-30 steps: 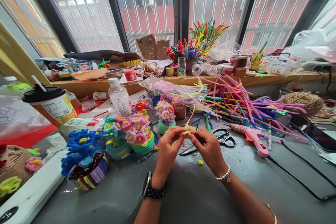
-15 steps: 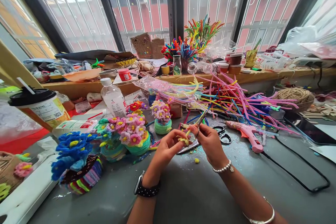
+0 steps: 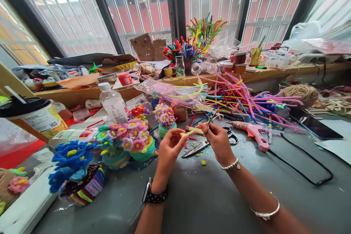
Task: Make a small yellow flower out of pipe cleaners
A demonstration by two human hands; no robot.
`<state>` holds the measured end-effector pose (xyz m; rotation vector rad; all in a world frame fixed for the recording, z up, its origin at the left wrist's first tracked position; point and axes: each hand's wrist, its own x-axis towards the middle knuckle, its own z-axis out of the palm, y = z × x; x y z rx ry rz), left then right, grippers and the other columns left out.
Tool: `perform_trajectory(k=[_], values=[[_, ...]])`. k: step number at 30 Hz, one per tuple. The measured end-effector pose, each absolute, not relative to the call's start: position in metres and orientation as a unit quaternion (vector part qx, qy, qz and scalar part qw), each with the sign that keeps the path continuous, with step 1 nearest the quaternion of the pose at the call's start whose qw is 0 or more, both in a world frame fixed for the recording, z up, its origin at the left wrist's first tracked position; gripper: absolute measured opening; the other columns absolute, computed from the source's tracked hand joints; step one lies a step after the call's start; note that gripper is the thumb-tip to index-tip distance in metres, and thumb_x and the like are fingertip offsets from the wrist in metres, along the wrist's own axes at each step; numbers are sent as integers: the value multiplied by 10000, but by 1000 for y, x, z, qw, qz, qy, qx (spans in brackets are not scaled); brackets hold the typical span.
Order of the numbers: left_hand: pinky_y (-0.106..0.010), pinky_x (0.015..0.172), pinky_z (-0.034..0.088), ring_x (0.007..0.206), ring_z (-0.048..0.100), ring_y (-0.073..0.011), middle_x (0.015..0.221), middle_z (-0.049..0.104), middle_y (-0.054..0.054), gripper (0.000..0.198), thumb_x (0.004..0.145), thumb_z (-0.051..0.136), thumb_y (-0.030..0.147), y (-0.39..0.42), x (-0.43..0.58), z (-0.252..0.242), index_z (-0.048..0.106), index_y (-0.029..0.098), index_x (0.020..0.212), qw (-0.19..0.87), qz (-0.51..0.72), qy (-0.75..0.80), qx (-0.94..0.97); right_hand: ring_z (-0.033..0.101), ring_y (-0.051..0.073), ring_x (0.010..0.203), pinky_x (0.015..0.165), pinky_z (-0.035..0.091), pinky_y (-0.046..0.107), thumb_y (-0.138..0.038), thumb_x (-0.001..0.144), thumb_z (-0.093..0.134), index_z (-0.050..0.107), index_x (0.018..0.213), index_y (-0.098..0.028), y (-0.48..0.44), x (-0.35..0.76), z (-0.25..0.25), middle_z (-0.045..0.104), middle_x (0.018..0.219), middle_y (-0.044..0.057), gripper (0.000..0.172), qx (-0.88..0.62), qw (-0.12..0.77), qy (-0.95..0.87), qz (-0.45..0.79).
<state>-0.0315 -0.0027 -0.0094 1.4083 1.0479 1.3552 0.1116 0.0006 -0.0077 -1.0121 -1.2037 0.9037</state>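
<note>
A pale yellow pipe cleaner (image 3: 194,131) stretches between my two hands above the grey table. My left hand (image 3: 170,150), with a black watch on its wrist, pinches the bent left end between thumb and fingertips. At the other end, my right hand (image 3: 218,142) has its fingers closed. A slim, dark, pointed metal tool (image 3: 213,116) sticks up from that grip; its kind cannot be made out. Beneath the hands lies a large pair of black-handled scissors (image 3: 197,148), partly covered by the right hand. A small yellow piece (image 3: 203,162) rests on the table nearer me.
Pipe-cleaner flower pots, pink (image 3: 137,139) and blue (image 3: 72,157), stand at left near a plastic bottle (image 3: 112,102) and a lidded cup (image 3: 33,117). Rightward are a pink glue gun (image 3: 255,133) with its cord, loose pipe cleaners (image 3: 246,97), twine (image 3: 300,94) and a phone (image 3: 315,124).
My hands have drawn slightly apart, so more of the yellow pipe cleaner shows between them. The scissors blades are now more visible. The whole view has shifted a little.
</note>
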Motion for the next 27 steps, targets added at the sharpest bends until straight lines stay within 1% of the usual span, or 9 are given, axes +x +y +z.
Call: perform_trajectory(k=[2,5,8,11,13,16,21,27], values=[[-214,572,441,639,572,-117,688,592,-3,223,646,596,308,-3,-32,-8,531,158,798,444,570,434,538,277,57,424,387,207,194,-460,729,491,558,686,-147,3,115,-11,398,530,-37,322,-442,615,-518,397],[-250,599,473,640,602,-139,703,622,-27,252,648,588,336,-3,-33,-5,526,139,793,488,600,425,471,280,64,416,392,210,199,-513,762,399,554,705,-149,5,115,-14,388,525,-37,399,-450,583,-544,402],[-272,614,488,640,616,-149,727,642,-40,263,669,564,356,-2,-35,-4,507,138,805,535,612,392,431,376,90,488,446,277,208,-591,749,321,528,665,-146,1,107,-17,452,569,-9,498,-437,499,-649,373],[-252,610,488,656,619,-142,740,650,-27,239,693,543,356,-2,-36,-6,506,147,804,550,617,375,420,440,118,569,500,321,220,-648,724,264,509,710,-149,-5,96,-20,517,646,16,556,-418,401,-744,333],[-239,614,485,659,618,-136,724,650,-19,222,704,535,347,-1,-37,-7,512,146,795,553,615,377,417,451,120,575,508,324,223,-639,729,276,496,727,-153,-8,91,-23,537,671,19,533,-426,352,-774,308],[-233,617,482,670,617,-138,713,650,-18,208,709,532,338,-1,-36,-8,521,142,777,549,611,381,423,451,118,566,505,311,221,-606,736,335,487,727,-160,-9,90,-25,542,669,14,472,-443,314,-797,266],[-239,608,479,686,616,-155,737,656,-33,214,707,533,336,0,-35,-9,544,139,788,548,597,385,442,444,109,554,500,304,213,-568,758,348,474,729,-161,-8,94,-24,533,659,7,427,-444,296,-810,245],[-235,612,479,649,613,-149,707,658,-26,224,697,538,345,-1,-35,-10,586,137,766,548,572,405,457,429,100,525,481,272,209,-572,734,394,473,692,-168,-6,97,-22,504,600,-17,413,-455,282,-816,219]])
